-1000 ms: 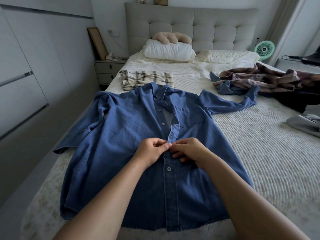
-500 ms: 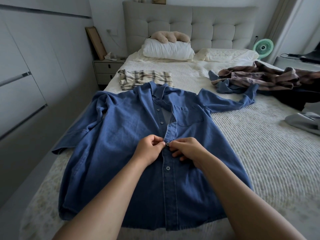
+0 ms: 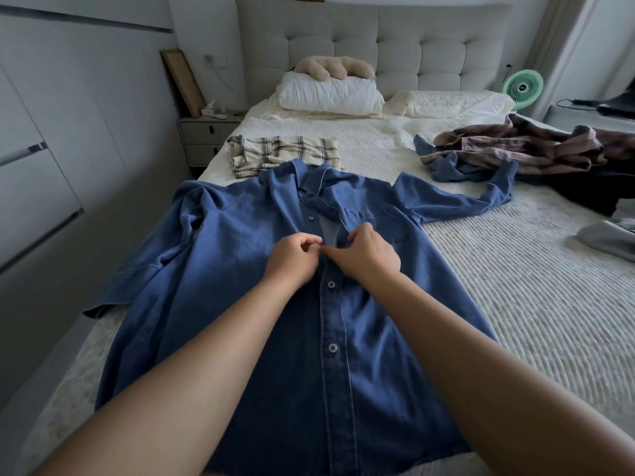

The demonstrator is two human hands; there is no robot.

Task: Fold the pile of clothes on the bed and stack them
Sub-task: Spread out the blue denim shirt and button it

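A blue denim shirt [image 3: 220, 269] lies face up on the bed [image 3: 515, 321], sleeves spread out, its lower buttons fastened and the collar end open. My left hand [image 3: 295, 257] pinches the left edge of the placket at chest height. My right hand [image 3: 364, 257] pinches the right edge facing it, fingertips almost meeting. A folded cream plaid garment [image 3: 285, 154] lies just beyond the collar. An unfolded pile of a brown plaid shirt [image 3: 536, 146], a blue piece and dark clothes sits at the right.
A grey garment [image 3: 608, 238] lies at the right edge of the bed. Two pillows [image 3: 330, 92] and a plush toy rest against the headboard. A nightstand [image 3: 202, 135] stands at the left, a green fan [image 3: 522, 87] at the right. Wardrobe doors close in the left side.
Both hands have moved up the placket from the button they were working on to a higher one. That lower button now shows fastened below my hands.
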